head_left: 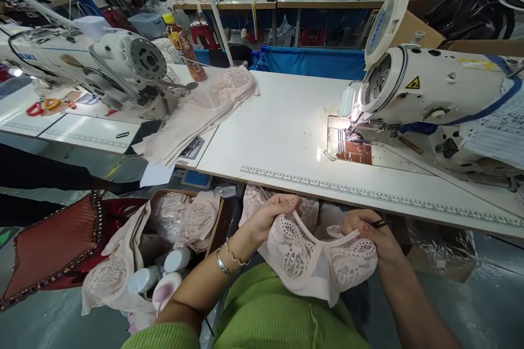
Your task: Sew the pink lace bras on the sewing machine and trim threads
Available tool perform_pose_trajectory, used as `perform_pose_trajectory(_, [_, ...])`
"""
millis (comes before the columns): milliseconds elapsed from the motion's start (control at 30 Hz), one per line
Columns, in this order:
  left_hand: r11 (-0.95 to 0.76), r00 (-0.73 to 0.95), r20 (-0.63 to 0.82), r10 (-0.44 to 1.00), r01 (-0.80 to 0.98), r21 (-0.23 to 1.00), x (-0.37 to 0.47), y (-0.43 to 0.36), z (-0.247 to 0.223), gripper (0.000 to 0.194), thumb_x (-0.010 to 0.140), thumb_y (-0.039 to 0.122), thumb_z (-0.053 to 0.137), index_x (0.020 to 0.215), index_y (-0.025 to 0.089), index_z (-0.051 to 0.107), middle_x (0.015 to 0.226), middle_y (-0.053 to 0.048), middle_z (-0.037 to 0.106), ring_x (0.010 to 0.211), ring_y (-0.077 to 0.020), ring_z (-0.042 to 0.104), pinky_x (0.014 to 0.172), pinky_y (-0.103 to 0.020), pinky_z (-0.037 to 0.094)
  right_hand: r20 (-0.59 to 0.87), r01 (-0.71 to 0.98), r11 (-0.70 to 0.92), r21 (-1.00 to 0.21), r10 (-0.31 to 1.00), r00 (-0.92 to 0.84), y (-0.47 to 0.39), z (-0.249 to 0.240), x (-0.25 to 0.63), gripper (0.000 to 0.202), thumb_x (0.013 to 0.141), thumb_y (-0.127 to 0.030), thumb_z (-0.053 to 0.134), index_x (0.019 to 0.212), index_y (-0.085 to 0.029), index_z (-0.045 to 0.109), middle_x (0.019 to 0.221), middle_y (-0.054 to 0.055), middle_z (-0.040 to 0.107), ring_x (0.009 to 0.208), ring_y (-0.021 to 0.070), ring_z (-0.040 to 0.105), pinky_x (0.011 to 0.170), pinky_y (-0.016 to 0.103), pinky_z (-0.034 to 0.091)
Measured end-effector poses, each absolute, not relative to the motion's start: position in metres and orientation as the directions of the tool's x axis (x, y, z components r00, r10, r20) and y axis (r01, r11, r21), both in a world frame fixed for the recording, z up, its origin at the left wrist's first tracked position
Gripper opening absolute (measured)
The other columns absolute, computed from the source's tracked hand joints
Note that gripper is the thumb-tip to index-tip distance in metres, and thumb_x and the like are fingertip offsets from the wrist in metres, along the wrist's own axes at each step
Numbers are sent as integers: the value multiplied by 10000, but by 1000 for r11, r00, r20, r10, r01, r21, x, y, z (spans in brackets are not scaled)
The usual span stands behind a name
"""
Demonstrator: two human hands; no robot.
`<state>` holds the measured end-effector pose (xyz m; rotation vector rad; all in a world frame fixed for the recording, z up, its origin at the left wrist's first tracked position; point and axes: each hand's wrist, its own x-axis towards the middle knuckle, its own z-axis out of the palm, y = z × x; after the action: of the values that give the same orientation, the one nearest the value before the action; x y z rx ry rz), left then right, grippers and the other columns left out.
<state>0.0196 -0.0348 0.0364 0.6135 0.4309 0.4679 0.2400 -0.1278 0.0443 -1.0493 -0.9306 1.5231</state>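
Note:
A pale pink lace bra [323,262] is stretched between my two hands, over my lap in front of the table edge. My left hand [275,217] pinches its upper edge at the left cup. At the right cup, my right hand [370,232] grips the upper edge and also has a small dark, pointed tool [381,223] in its fingers. More pink lace pieces [256,199] lie behind the bra, below the table edge. The lit needle area of a sewing machine [434,84] is on the table beyond my right hand.
The white table [278,120] has a printed ruler along its front edge. Stacked pink pieces [208,103] and a bottle [186,49] stand at its left. An open box [216,223] with lace pieces and jars is left of my lap, beside a red-brown stool [57,245].

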Motion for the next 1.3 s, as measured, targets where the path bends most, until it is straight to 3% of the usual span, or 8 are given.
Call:
perform_pose_trajectory(367, [738,817,-227,531,-314,597,19,-34,38,595,637,441,904,557,188,371,456,89,336,401,-33,238,410,-188,207,-64,-275,-112,-955,982,-178,-125,47,246,603,831,-706,675,581,-248,374,508,-69,283,436,107,222,458,295,199])
perform_pose_trajectory(533, [741,853,-215,475,-256,621,30,-27,44,542,662,437,902,596,177,430,488,85,364,424,-39,281,430,-188,222,-87,275,37,-961,902,-424,-114,75,257,636,786,-821,614,973,-215,674,722,31,662,537,150,517,500,277,333])
perform_pose_trajectory(600, [714,885,-198,421,-189,674,39,-18,51,518,700,468,881,630,169,464,522,78,398,447,-44,316,452,-187,252,-79,400,151,-904,860,-505,-112,85,257,489,899,-705,603,889,-223,682,774,38,680,607,158,560,547,273,368])
perform_pose_trajectory(767, [-25,695,82,714,-92,995,53,2,75,220,897,350,724,849,168,610,821,-31,660,715,-135,590,661,-266,484,54,235,192,-953,870,-490,-132,96,259,394,1047,-417,496,709,-220,541,564,-58,395,452,94,332,472,260,256])
perform_pose_trajectory(900, [-616,568,539,622,-70,785,46,-22,85,49,969,212,647,984,172,669,924,-55,718,872,-165,644,778,-305,548,117,315,175,-933,974,-195,-153,95,261,387,1045,-381,503,693,-223,529,524,-73,305,409,91,301,429,270,201])
perform_pose_trajectory(1033, [-787,723,569,391,-58,614,47,-60,75,293,947,296,684,1153,92,646,1028,-127,729,954,-234,643,864,-382,570,167,549,191,-814,981,-94,-160,87,247,291,1030,-252,481,759,-221,582,511,-71,370,385,92,353,407,264,227])
perform_pose_trajectory(1200, [-736,681,532,503,15,677,57,-67,52,158,965,244,648,1059,118,653,924,-103,701,879,-222,629,761,-332,561,381,686,328,-650,921,-79,-157,69,228,263,1022,-164,429,834,-220,605,543,-46,492,397,104,406,412,252,305])
perform_pose_trajectory(1300, [-638,644,481,595,14,770,56,-62,45,81,956,223,655,958,142,667,874,-84,670,834,-197,626,700,-282,532,511,787,353,-506,858,-57,-156,59,230,180,1007,-162,507,944,-209,669,843,65,673,582,144,587,503,261,421])
